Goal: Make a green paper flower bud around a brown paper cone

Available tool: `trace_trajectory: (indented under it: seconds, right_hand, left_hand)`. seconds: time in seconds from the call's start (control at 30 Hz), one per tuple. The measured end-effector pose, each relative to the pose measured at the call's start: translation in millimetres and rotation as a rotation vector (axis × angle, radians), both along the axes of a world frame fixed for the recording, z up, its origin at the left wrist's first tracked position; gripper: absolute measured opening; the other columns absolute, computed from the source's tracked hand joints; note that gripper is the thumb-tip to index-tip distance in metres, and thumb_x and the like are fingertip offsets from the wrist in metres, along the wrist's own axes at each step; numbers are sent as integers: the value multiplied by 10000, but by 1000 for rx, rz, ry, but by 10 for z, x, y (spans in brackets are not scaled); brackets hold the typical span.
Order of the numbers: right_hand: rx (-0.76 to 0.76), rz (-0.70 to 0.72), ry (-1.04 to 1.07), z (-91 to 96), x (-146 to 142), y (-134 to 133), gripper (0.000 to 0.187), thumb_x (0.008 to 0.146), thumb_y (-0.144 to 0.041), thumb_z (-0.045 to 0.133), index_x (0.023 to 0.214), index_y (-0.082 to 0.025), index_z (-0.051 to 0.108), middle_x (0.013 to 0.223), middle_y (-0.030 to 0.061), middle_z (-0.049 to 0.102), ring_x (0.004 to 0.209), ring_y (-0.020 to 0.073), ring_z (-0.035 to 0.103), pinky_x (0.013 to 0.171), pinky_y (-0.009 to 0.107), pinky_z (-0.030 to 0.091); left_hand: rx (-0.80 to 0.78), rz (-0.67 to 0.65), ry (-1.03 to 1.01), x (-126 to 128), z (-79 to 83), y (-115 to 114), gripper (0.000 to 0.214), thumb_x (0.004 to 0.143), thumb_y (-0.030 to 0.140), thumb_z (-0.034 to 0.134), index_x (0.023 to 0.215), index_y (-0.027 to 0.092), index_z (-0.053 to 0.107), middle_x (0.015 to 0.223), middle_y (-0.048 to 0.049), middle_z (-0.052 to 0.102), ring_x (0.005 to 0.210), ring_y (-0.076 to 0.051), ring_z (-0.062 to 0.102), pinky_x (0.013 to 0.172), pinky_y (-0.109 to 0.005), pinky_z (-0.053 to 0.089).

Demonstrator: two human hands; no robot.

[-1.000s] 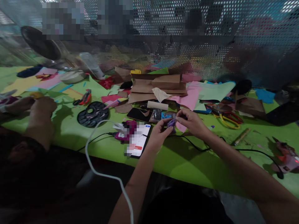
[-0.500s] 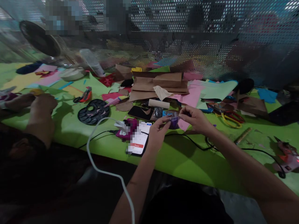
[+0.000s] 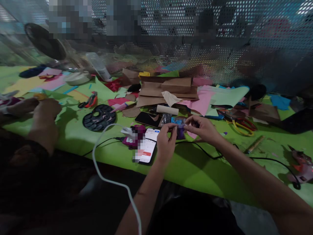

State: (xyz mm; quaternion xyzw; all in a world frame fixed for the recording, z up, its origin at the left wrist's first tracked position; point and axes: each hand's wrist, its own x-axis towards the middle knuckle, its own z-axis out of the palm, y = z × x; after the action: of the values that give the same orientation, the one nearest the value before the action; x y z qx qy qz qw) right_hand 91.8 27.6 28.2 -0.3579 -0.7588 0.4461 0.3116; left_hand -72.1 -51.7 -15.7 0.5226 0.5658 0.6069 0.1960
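My left hand (image 3: 166, 140) and my right hand (image 3: 202, 128) both pinch a small clear packet with purple contents (image 3: 180, 130), held just above the green table (image 3: 193, 166). The left fingers grip its left edge, the right fingers its right edge. A lit phone (image 3: 148, 145) lies on the table just left of my left hand, with a magenta object (image 3: 135, 135) and a white cable (image 3: 107, 176) beside it. A black cord (image 3: 207, 152) runs under my right wrist.
Another person's hands (image 3: 40, 112) rest on the table at the far left. A black paint palette (image 3: 99, 117), brown paper sheets (image 3: 166, 89), pink paper (image 3: 201, 101), red-and-yellow scissors (image 3: 238, 124), a glue gun (image 3: 302, 163) and a dark phone (image 3: 148, 119) lie around. A perforated screen (image 3: 195, 49) backs the table.
My hands stayed together on the purple packet, lifting it a little and then lowering it slightly; the left hand's fingers have closed more over its left edge. The view shifted a bit.
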Motion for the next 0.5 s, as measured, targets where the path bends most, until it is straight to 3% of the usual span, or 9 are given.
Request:
trace_trajectory:
  seconds: [0.1, 0.27, 0.5]
  right_hand:
    - [6, -27, 63, 12, -17, -18, 302, 802, -490, 729, 809, -193, 677, 631, -26, 570, 582, 124, 447, 547, 263, 325]
    - [-49, -48, 165, 53, -25, -29, 306, 782, -496, 741, 764, -203, 654, 668, -2, 634, 619, 143, 512, 585, 276, 382]
    - [5, -58, 142, 33, 11, -28, 198, 794, -392, 727, 774, -198, 693, 703, 9, 673, 651, 156, 543, 622, 291, 407]
  left_hand:
    - [-30, -69, -117, 0, 2, 2, 219, 943, 409, 611, 1000, 203, 662, 979, -51, 689, 911, -173, 635, 820, -292, 506]
    - [-156, -333, -427, 9, -31, 28, 487, 804, 462, 775, 1215, 243, 633, 1218, -58, 682, 1012, -186, 667, 887, -308, 547]
    - [-233, -312, -432, 34, 16, 31, 398, 799, 435, 755, 1091, 179, 669, 989, -48, 724, 895, -177, 667, 857, -320, 563]
